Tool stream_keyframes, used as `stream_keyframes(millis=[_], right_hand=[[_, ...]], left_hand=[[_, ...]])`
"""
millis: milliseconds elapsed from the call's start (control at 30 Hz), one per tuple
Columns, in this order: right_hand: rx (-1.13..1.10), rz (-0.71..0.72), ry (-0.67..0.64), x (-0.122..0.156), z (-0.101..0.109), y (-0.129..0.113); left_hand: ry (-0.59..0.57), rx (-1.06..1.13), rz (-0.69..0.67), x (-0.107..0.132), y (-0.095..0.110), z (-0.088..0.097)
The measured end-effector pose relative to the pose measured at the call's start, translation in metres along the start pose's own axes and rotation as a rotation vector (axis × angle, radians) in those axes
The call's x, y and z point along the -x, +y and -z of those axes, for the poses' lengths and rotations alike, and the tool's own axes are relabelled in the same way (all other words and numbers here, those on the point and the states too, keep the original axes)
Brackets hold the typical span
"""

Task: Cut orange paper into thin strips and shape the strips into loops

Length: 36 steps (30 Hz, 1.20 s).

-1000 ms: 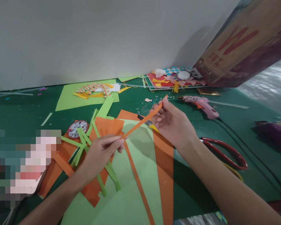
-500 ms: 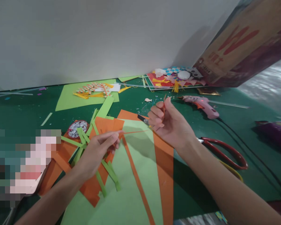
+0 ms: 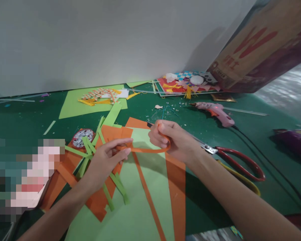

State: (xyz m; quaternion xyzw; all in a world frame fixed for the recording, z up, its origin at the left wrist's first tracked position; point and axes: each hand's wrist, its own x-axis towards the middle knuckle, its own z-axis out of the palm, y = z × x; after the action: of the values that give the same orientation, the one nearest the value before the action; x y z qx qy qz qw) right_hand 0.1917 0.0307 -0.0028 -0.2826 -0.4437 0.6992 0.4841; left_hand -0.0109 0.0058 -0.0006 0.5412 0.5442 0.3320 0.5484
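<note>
A narrow orange paper strip (image 3: 147, 150) runs between my two hands above a light green paper sheet (image 3: 150, 187). My left hand (image 3: 105, 160) has it between thumb and fingers near one end. Closed round its other part, my right hand (image 3: 173, 139) bends it upward into a curl. Another orange strip lies slantwise on the green sheet. Under and beside my left hand, green paper strips (image 3: 119, 187) cross over orange paper pieces (image 3: 97, 207). Scissors with red and yellow handles (image 3: 237, 160) lie by my right wrist, their blades partly hidden by it.
A pink glue gun (image 3: 215, 112) with a black cord rests to the right. Behind are a woven paper piece with yellow tassels (image 3: 100, 97) and a pile of decorated crafts (image 3: 188, 82). A brown paper bag (image 3: 261, 50) stands back right against a white panel (image 3: 90, 40).
My right hand has come down and slightly left, turning inward. The orange strip now shows its flat face and curves in a loop. My left hand's fingers have spread slightly.
</note>
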Motion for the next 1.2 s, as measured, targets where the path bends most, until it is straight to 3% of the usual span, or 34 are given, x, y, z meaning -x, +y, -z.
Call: stream_keyframes(millis=[167, 300, 533, 1067, 1200], right_hand=[[0.1, -0.069, -0.013, 0.002, -0.003, 0.006], [0.304, -0.107, 0.026, 0.002, -0.009, 0.007], [0.597, -0.122, -0.022, 0.002, -0.016, 0.006], [0.712, -0.162, -0.057, 0.004, -0.02, 0.012], [0.748, -0.168, -0.059, 0.004, -0.019, 0.012]], left_hand=[[0.034, -0.044, -0.072, 0.002, 0.007, -0.005], [0.019, -0.038, -0.139, 0.003, 0.006, -0.006], [-0.001, -0.154, -0.276, 0.005, 0.001, -0.007], [-0.043, -0.347, -0.478, 0.005, -0.005, -0.007], [-0.108, -0.303, -0.444, 0.007, -0.003, -0.006]])
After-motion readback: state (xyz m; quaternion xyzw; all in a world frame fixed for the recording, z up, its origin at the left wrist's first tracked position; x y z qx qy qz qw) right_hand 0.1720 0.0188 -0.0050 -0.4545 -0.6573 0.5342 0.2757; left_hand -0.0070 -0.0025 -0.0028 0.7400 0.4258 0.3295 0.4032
